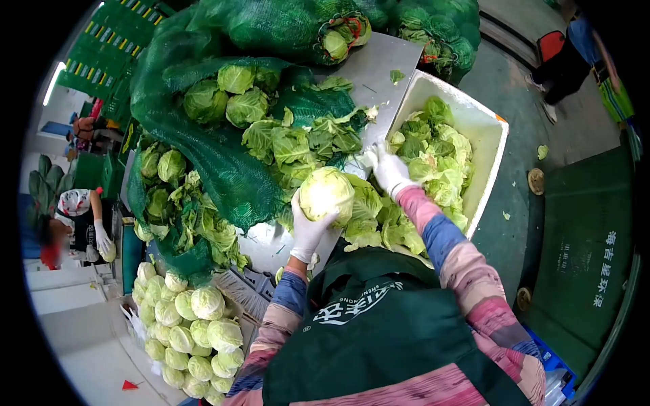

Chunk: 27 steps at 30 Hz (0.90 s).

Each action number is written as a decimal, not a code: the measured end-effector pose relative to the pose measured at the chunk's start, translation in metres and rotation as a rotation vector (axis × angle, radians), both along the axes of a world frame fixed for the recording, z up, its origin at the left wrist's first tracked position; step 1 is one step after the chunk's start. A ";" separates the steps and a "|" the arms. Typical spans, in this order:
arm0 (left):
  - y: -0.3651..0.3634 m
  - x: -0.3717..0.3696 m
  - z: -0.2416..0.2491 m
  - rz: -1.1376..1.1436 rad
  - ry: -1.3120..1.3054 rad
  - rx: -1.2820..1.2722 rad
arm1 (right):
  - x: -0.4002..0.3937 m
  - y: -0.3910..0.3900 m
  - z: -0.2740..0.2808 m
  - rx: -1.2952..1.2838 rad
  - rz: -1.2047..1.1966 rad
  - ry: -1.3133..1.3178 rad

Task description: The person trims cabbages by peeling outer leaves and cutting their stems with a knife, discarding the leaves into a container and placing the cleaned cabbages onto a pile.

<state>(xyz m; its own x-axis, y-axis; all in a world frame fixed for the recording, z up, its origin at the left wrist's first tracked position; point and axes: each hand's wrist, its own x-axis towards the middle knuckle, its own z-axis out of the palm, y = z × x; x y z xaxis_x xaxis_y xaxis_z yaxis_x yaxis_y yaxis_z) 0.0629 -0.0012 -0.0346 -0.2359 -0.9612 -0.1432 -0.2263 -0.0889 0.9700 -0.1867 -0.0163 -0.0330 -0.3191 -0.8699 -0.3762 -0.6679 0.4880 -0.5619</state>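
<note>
Holding the cabbage (326, 195) steady matters most here, honestly. It is cupped from below by the left hand (309, 229), gloved fingers (318, 220) curled around its lower side, so it sits just above them at the desk (379, 68) edge. The right hand (388, 169) is stretched out to the right of the head, fingers spread fairly wide over loose leaves; whether anything is pinched there can't be told.

Best guess at the step: outer leaves are being stripped. The head should be kept pressed into the left palm and turned a bit at a time, so each leaf is peeled down from the stem end rather than torn.

Scraps are piled in the white foam box (489, 128) just past the right fingers. Trimmed heads (203, 325) are stacked well below the left hand.
</note>
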 end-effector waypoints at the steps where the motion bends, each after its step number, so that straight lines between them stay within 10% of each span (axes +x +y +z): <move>1: 0.001 -0.007 0.010 0.043 0.019 0.041 | 0.014 0.004 -0.009 -0.218 -0.005 -0.006; 5: 0.004 -0.011 0.013 0.118 0.049 0.176 | 0.053 0.037 -0.030 -0.395 0.080 -0.137; 7: 0.012 -0.011 0.032 -0.008 -0.468 -0.161 | 0.050 0.043 -0.009 -0.266 0.105 -0.078; 10: -0.001 -0.018 0.026 -0.148 -0.550 -0.503 | 0.038 0.045 -0.004 -0.309 0.143 -0.051; 27: -0.005 -0.068 0.025 0.075 -0.732 -0.371 | 0.041 0.034 0.033 -0.155 0.154 0.119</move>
<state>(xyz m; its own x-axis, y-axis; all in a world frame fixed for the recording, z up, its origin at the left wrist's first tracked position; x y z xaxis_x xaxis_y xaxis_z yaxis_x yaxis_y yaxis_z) -0.0046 -0.0067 -0.0092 -0.1395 -0.9857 0.0941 -0.8192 0.1683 0.5483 -0.1456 0.0175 -0.0002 -0.2123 -0.9560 -0.2027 -0.7935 0.2897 -0.5353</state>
